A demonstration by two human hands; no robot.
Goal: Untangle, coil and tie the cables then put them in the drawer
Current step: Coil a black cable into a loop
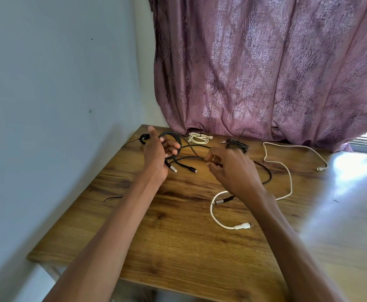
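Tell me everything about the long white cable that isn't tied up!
The long white cable lies loose and uncoiled on the wooden table, right of the right hand. It snakes from a small plug near the window side, bends in curves, then loops round to a ribbed white plug nearest the person. A black cable's metal plug rests across its loop.

A partly coiled black cable is gripped by the left hand. Its free length is pinched by the right hand. A loose white cable is laid on the desk.
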